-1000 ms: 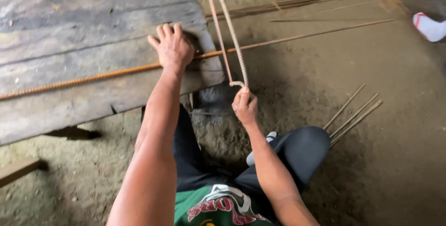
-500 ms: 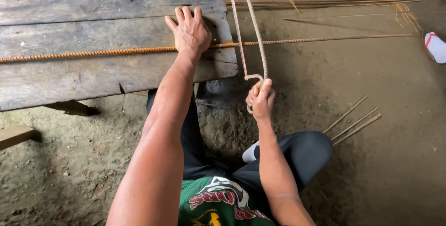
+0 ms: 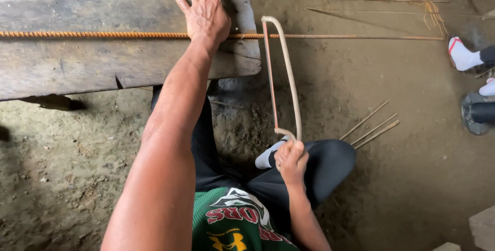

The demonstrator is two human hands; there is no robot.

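The left hand [image 3: 206, 15] lies flat, fingers spread, pressing the rebar [image 3: 103, 34] onto the plank [image 3: 77, 65]; it does not close around the bar, it only holds it down. The right hand [image 3: 291, 161] is closed on the handle of the hacksaw [image 3: 282, 76], whose blade crosses the rebar just beyond the plank's right edge, near the pressing hand; the bar's free end runs on to the right over the dirt floor [image 3: 402, 179]. To saw well, I think the cut should stay close to the plank edge, so the bar shakes less; the left palm should press firmly, since a round bar can roll; the strokes should be long and straight, in line with the frame, with light pressure, otherwise the thin blade may twist or jam. A few short rods [image 3: 374, 127] lie on the floor beside the knee.
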